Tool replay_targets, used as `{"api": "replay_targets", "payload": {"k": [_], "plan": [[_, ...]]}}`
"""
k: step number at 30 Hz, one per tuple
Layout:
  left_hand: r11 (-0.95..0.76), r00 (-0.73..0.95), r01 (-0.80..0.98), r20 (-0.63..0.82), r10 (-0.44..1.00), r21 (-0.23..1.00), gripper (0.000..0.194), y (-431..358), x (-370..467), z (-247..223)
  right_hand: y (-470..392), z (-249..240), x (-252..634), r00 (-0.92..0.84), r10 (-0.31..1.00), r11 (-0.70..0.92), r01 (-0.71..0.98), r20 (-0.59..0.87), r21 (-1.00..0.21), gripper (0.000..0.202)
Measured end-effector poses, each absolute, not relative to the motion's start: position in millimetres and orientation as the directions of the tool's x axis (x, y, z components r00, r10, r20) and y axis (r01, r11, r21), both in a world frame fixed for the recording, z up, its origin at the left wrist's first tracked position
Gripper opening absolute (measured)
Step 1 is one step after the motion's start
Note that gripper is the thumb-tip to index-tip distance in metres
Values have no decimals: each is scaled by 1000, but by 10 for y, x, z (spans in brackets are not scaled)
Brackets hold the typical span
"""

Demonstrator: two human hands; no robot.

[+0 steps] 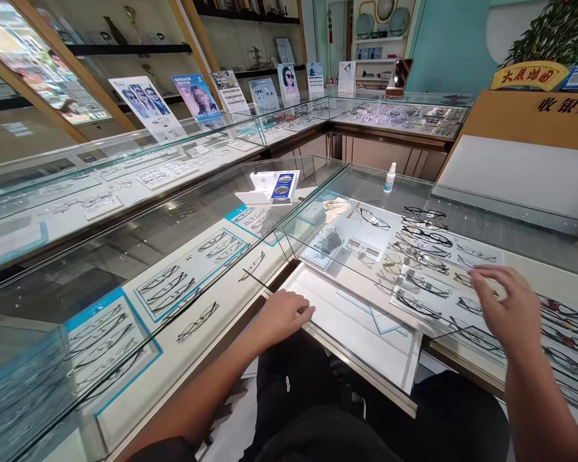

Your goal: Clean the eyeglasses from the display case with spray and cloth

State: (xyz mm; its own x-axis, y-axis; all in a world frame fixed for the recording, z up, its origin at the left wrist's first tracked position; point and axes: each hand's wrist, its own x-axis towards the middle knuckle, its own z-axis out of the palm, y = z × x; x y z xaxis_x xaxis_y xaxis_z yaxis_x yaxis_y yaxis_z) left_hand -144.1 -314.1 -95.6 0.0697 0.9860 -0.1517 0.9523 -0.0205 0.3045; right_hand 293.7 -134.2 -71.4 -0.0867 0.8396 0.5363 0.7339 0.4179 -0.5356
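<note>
My left hand (285, 314) is at the left front corner of a pulled-out drawer (356, 327), its fingers curled together over the edge. The drawer is white inside, and a light blue-edged piece shows in it. My right hand (509, 311) is over the right glass display case (515, 218), fingers bent and apart from the thumb, with nothing visible between them. Beneath it lie rows of eyeglasses (426, 237). A separate pair of eyeglasses (374, 219) rests near a grey-white printed mat (341, 240) and a crumpled cream cloth (337, 209).
A small white spray bottle (390, 179) stands on the glass behind. An open white box with a blue panel (282, 186) sits at the left case's far end. More eyeglasses on trays (192, 273) fill that case. Poster stands (147, 108) line the back counter.
</note>
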Motion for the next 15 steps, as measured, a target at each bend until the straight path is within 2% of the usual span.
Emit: {"api": "replay_targets", "payload": {"k": [2,3,6,8,9,11,15], "plan": [[-4,65,947,-179,982,322,44,-3027,-1655,-877,-1237,-466,2498,-301,821,543,673,485,-501,30],[22,19,954,-133,991,300,41,-2969,-1787,-848,-1135,-365,2263,-397,797,592,661,455,-461,33],[64,-68,989,23,997,131,41,-2849,-2191,-845,-692,-191,1574,-557,765,644,679,323,-353,42],[151,-154,987,66,986,59,54,-2846,-2394,-913,-384,-178,1188,-607,781,623,741,146,-251,45],[199,-202,979,69,977,50,61,-2865,-2462,-960,-255,-194,1030,-607,787,614,754,108,-233,44],[267,-270,962,50,961,65,71,-2925,-2528,-1056,-67,-255,794,-596,801,595,777,63,-206,41],[305,-307,946,7,952,109,72,-3014,-2493,-1159,102,-384,585,-544,839,539,827,13,-160,41]]}}
